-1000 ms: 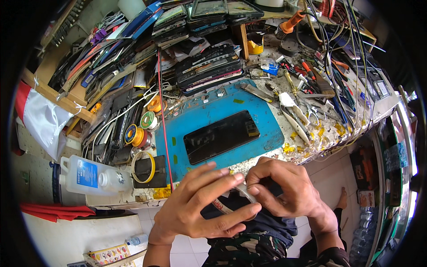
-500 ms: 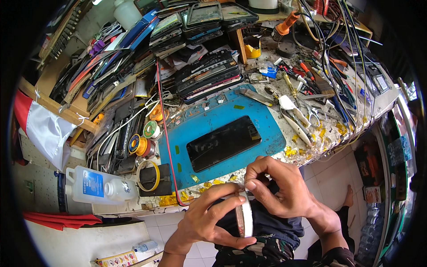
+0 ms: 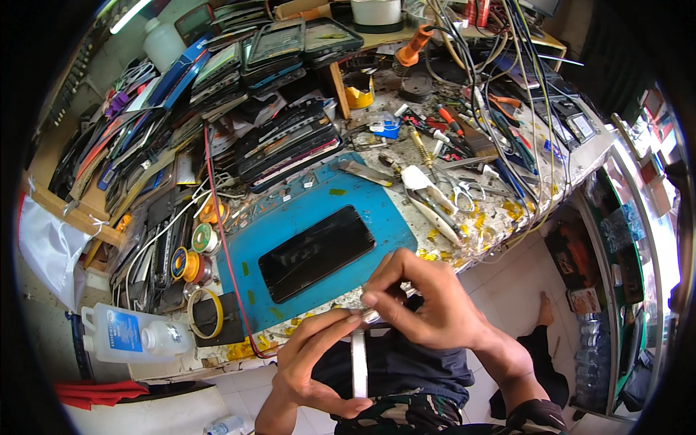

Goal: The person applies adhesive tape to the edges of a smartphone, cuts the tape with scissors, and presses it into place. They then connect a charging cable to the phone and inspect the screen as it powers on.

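My left hand (image 3: 308, 366) holds a narrow roll of white tape (image 3: 359, 366) edge-on, fingers over its top and thumb beneath. At the top of the roll, my right hand (image 3: 431, 308) is closed in a pinch, thumb against forefinger. A short shiny pale strip (image 3: 370, 316) shows beside these fingertips and looks like the tape's end; the fingers partly hide it. Beyond my hands a black phone-sized screen panel (image 3: 317, 254) lies flat on a blue work mat (image 3: 235, 254). Neither hand touches the panel.
Left of the mat stand solder spools (image 3: 188, 266), a yellow tape ring (image 3: 205, 314) and a white plastic jug (image 3: 119, 333). Stacked phone parts (image 3: 290, 141) rise behind. Scissors (image 3: 464, 196), tweezers and pliers (image 3: 505, 101) lie to the right, under hanging cables (image 3: 471, 65).
The whole view has shifted, so the bench sits further left. My left hand still holds the roll, which is turned more edge-on. My right hand keeps its pinch near the roll's top.
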Motion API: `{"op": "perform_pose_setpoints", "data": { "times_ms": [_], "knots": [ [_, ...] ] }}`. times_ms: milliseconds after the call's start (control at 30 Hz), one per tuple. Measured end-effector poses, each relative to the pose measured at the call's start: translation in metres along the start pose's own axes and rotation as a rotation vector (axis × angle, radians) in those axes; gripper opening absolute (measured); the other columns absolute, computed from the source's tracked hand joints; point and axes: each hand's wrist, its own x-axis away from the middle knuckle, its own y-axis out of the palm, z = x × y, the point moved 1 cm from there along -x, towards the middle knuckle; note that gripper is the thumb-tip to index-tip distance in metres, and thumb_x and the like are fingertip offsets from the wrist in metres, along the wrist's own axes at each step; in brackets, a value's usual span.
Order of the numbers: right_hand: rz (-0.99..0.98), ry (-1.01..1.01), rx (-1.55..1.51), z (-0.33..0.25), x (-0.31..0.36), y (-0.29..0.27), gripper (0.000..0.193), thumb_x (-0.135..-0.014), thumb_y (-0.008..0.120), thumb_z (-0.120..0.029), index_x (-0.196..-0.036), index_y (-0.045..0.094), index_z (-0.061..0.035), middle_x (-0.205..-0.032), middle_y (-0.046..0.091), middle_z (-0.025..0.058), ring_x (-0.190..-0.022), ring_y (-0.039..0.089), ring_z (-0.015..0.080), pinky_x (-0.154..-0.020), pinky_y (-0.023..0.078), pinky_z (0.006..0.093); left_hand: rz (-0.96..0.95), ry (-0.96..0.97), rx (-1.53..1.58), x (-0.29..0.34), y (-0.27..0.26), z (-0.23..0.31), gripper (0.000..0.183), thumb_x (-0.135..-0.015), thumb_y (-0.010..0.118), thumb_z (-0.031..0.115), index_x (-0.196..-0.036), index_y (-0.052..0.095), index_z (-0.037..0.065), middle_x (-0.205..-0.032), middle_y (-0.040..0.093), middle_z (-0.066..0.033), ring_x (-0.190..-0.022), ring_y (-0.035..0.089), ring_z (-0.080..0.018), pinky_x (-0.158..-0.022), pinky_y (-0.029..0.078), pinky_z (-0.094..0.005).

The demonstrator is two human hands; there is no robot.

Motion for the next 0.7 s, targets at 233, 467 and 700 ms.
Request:
{"op": "perform_pose_setpoints", "data": {
  "times_ms": [233, 467, 700],
  "knots": [
    [0.447, 0.083, 0.942, 0.032, -0.017, -0.08, 0.018, -0.089, 0.066, -0.009, -0.104, 0.061, -0.0013, -0.092, 0.069, 0.0123, -0.077, 0.064, 0.0245, -0.071, 0.05, 0.0361, 0.119, -0.011, 0.225, 0.009, 0.001, -0.009, 0.083, -0.065, 0.086, 0.047, -0.121, 0.059, -0.008, -0.122, 0.058, -0.0223, -0.095, 0.07, -0.0301, -0.081, 0.06, -0.039],
    [0.22, 0.316, 1.139, 0.042, -0.015, -0.111, 0.037, -0.076, 0.078, -0.016, -0.107, 0.063, -0.0018, -0.088, 0.066, 0.0127, -0.073, 0.064, 0.0268, -0.071, 0.049, 0.0393, 0.002, -0.134, 0.422, 0.007, -0.015, -0.003, 0.104, -0.06, 0.091, 0.037, -0.139, 0.039, -0.006, -0.122, 0.06, -0.0225, -0.11, 0.064, -0.0333, -0.088, 0.057, -0.0419],
    [0.098, 0.297, 1.275, 0.04, -0.019, -0.12, 0.024, -0.085, 0.067, -0.012, -0.107, 0.063, -0.0021, -0.082, 0.069, 0.016, -0.079, 0.067, 0.0309, -0.072, 0.049, 0.0398, -0.065, -0.099, 0.489, 0.005, -0.032, -0.004, 0.116, -0.053, 0.094, 0.035, -0.143, 0.033, -0.006, -0.12, 0.058, -0.0265, -0.102, 0.066, -0.0348, -0.089, 0.055, -0.0459]
  ]
}}
